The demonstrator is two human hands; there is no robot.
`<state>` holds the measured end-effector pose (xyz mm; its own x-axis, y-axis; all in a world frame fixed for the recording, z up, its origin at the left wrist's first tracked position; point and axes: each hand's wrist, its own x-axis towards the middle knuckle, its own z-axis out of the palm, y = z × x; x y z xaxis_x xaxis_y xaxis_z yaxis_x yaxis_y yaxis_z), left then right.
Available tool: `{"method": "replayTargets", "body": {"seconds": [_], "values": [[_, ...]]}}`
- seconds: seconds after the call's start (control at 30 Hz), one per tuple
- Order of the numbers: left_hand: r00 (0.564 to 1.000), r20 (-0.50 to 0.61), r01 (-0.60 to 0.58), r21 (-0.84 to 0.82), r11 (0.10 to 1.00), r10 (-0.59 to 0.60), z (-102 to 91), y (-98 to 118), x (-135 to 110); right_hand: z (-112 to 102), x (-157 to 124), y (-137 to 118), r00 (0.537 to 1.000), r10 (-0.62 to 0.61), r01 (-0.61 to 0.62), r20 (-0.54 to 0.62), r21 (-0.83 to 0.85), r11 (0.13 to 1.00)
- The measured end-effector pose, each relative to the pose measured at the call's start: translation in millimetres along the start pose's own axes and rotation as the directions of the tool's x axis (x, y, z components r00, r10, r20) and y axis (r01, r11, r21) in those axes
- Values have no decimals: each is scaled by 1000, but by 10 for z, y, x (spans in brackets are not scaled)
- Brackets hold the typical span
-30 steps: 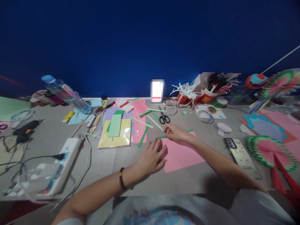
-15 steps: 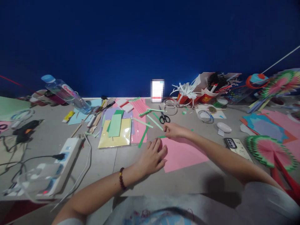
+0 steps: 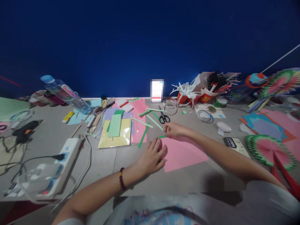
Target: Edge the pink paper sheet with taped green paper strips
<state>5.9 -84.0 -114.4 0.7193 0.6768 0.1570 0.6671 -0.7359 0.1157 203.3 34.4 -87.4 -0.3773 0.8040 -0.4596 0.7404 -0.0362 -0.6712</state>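
Though blurry, red-and-white bottle label [image 3: 67,90] — left hand [image 3: 151,157] at pink paper's [image 3: 184,153] edge.

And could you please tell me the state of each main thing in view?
Left hand: palm down, fingers loosely spread, at the pink sheet's edge.
Right hand: fingers curled; any hold unclear.
Pink sheet: flat, partly covered.
Scissors: lying down; blades' opening unclear.
Bottle: capped.
Power strip: plug inserted, red light lit.
Phone: back up, partly hidden.
Pink-green fan: spread open.
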Motion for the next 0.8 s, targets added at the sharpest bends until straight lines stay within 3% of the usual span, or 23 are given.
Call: {"method": "replayTargets", "body": {"seconds": [0.37,0.8], "values": [[1000,-6,11,-23,1000,-11,16,-2,2,20,-68,155,996,-65,70,-60,90,993],[1000,12,-4,-15,1000,4,-8,1,8,198,-191,268,978,-153,179,-140,195,964]]}}
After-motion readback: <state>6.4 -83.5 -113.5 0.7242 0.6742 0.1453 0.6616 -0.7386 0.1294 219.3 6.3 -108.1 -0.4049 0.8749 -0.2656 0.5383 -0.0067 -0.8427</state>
